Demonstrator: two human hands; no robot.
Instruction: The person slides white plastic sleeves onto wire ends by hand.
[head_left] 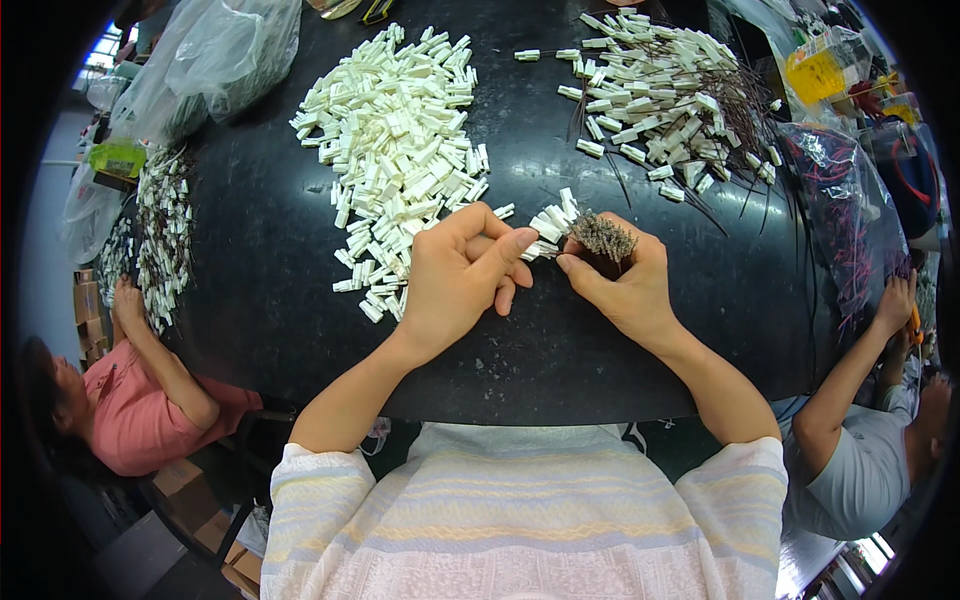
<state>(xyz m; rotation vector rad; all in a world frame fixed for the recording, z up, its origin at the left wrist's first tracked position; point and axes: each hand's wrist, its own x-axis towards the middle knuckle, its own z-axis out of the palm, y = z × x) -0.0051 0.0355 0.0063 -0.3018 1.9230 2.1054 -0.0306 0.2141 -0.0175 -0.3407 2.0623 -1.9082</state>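
Over the near middle of the black table, my right hand (635, 290) is closed around a bundle of thin dark wires (605, 238), their metal-tipped ends upright in a dense cluster. Several white plastic connectors (552, 220) fan out to the left of the bundle, close to the right fingertips. My left hand (462, 265) is closed in a pinch, thumb against forefinger, right beside these connectors. Whatever lies between its fingertips is too small to make out. Beyond my left hand spreads a large heap of loose white connectors (400, 130).
At the far right lies a pile of white connectors with dark wires attached (670, 110). Clear plastic bags (235, 55) stand far left; another bag with red wires (845, 210) lies right. A person in pink (150, 410) and another in grey (850, 470) sit at either side.
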